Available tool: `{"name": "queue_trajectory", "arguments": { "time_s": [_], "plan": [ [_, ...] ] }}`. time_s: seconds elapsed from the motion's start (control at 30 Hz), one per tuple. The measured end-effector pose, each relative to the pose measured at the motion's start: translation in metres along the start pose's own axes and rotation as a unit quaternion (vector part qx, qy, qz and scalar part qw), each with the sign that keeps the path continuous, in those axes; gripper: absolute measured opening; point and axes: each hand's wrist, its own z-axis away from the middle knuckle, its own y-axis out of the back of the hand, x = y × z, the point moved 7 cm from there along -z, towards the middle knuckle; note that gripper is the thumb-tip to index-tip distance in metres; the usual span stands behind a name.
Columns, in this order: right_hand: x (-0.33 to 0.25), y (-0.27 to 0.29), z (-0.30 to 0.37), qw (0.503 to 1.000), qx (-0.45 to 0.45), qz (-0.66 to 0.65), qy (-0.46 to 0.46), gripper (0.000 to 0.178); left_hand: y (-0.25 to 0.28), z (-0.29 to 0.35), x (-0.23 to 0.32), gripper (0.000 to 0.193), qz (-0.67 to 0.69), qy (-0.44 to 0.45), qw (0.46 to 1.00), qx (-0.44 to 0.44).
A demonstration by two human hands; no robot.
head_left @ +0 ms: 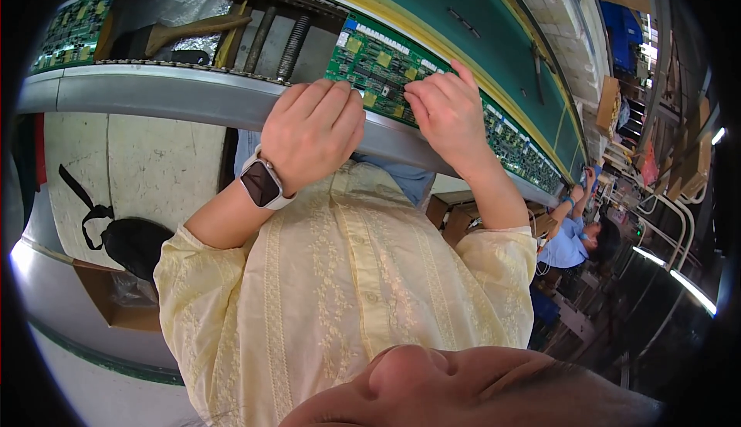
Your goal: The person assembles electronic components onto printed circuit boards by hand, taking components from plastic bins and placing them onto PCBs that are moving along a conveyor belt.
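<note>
A green circuit board (pixel 370 60), crowded with small parts and a row of white connectors, lies on the conveyor in front of me. My left hand (pixel 318 130), with a watch (pixel 261 182) on its wrist, is at the board's near left corner. Its fingers are bent and close together; the fingertips and whatever they hold are hidden. Over the board's middle right, my right hand (pixel 449 117) has thumb and forefinger drawn into a pinch, one other finger raised. Anything in that pinch is too small to make out.
A metal conveyor rail (pixel 185 91) runs along my side. Further boards stand left (pixel 73 26) and right (pixel 517 145). A wooden-handled brush (pixel 193 32) and threaded rods (pixel 293 47) lie left. A green belt (pixel 432 14) runs behind. Another person (pixel 567 242) works far right.
</note>
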Motion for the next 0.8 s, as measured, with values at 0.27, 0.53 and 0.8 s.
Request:
{"name": "queue_trajectory", "arguments": {
  "time_s": [0.27,0.53,0.8],
  "plan": [
    [-0.014,0.004,0.009,0.999,-0.023,0.041,-0.005,0.019,0.001,0.000,0.002,0.018,-0.009,-0.015,0.999,0.026],
    [-0.004,0.006,0.022,0.997,0.019,-0.041,-0.058,0.027,0.003,-0.003,0.003,0.017,-0.003,-0.003,1.000,0.007],
    [0.013,0.031,0.039,0.967,0.156,-0.163,-0.118,0.027,0.021,0.000,0.004,0.018,0.015,-0.024,1.000,0.007]
  ]
}}
